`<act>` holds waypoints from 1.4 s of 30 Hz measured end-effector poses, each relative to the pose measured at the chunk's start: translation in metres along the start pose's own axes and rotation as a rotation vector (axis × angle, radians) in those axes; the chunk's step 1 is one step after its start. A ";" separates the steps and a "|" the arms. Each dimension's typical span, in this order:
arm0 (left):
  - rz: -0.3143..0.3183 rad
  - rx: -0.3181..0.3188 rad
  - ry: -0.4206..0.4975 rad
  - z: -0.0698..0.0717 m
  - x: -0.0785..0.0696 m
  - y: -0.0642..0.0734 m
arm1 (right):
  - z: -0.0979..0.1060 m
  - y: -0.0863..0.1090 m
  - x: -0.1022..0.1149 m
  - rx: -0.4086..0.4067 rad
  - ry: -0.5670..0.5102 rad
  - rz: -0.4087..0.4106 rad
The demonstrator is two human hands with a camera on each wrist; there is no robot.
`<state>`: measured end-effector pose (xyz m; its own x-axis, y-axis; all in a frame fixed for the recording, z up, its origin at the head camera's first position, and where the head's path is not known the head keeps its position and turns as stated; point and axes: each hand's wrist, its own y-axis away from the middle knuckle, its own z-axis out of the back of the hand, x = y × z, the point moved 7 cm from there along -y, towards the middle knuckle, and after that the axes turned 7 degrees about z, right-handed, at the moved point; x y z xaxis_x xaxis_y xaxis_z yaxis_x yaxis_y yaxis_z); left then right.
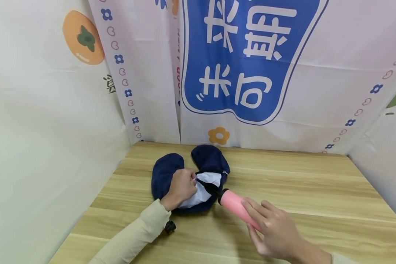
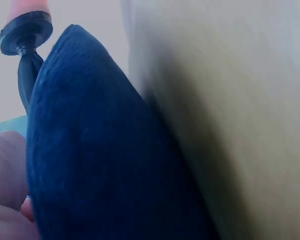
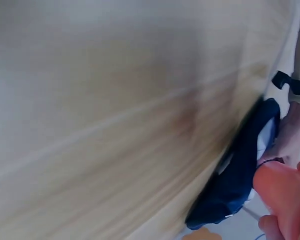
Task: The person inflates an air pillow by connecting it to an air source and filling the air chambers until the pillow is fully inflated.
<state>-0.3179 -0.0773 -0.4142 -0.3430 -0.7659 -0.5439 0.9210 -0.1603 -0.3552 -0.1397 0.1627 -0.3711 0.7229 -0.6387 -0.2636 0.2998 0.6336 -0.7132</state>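
A navy U-shaped neck pillow (image 1: 166, 176) lies on the table, its zipped cover unfastened to show a white inner lining (image 1: 198, 196). My left hand (image 1: 183, 187) rests over the pillow's left part and pinches the white inner piece at the tip of a black hose (image 1: 210, 187). This hose runs from the black-collared end of a pink hand pump (image 1: 235, 206). My right hand (image 1: 277, 229) grips the pump's body, which slants down toward me. In the left wrist view the navy fabric (image 2: 100, 140) hides most of the left fingers (image 2: 7, 170).
The pillow rests on a wood-grain table (image 1: 300, 183). White printed cloth (image 1: 151, 73) hangs behind it, with more white cloth at both sides. A small black device (image 1: 169, 227) sits under the left wrist, by the cream sleeve (image 1: 145, 227).
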 end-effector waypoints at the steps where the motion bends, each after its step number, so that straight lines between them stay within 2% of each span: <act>1: 0.005 -0.005 0.003 0.002 0.003 -0.003 | -0.003 -0.003 -0.001 0.005 -0.002 -0.006; 6: 0.050 -0.054 0.055 0.017 0.016 -0.019 | -0.020 -0.015 -0.009 0.028 -0.047 -0.023; 10: 0.038 -0.045 0.052 0.027 0.018 -0.027 | -0.030 -0.019 -0.015 0.067 -0.093 -0.056; 12: 0.019 -0.032 0.013 0.031 0.017 -0.027 | -0.033 -0.022 -0.017 0.079 -0.112 -0.075; 15: -0.025 -0.056 -0.048 0.040 0.012 -0.021 | -0.033 -0.026 -0.019 0.087 -0.132 -0.096; 18: -0.088 -0.113 -0.102 0.049 0.005 -0.010 | -0.030 -0.029 -0.019 0.083 -0.142 -0.107; 22: -0.149 -0.176 -0.108 0.058 -0.007 0.008 | -0.025 -0.032 -0.019 0.066 -0.154 -0.116; 25: -0.152 -0.174 -0.047 0.059 -0.013 0.018 | -0.021 -0.034 -0.017 0.050 -0.163 -0.114; 28: -0.092 -0.089 0.086 0.054 -0.016 0.025 | -0.019 -0.034 -0.015 0.044 -0.165 -0.112; 32: 0.064 0.104 0.283 0.037 -0.013 0.030 | -0.018 -0.036 -0.012 0.046 -0.167 -0.123; 35: 0.154 0.225 0.370 0.024 -0.009 0.035 | -0.017 -0.037 -0.010 0.044 -0.171 -0.133; 38: 0.221 0.319 0.455 0.014 -0.005 0.039 | -0.016 -0.038 -0.007 0.045 -0.174 -0.139; 40: 0.273 0.379 0.569 0.007 -0.004 0.041 | -0.016 -0.039 -0.005 0.051 -0.177 -0.147; 42: 0.344 0.436 0.729 0.000 -0.004 0.043 | -0.016 -0.039 -0.002 0.059 -0.179 -0.157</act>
<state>-0.2768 -0.0813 -0.4277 0.0679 -0.2562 -0.9642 0.9312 -0.3306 0.1533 -0.1630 0.1324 -0.3526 0.7616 -0.6473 -0.0294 0.4493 0.5602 -0.6959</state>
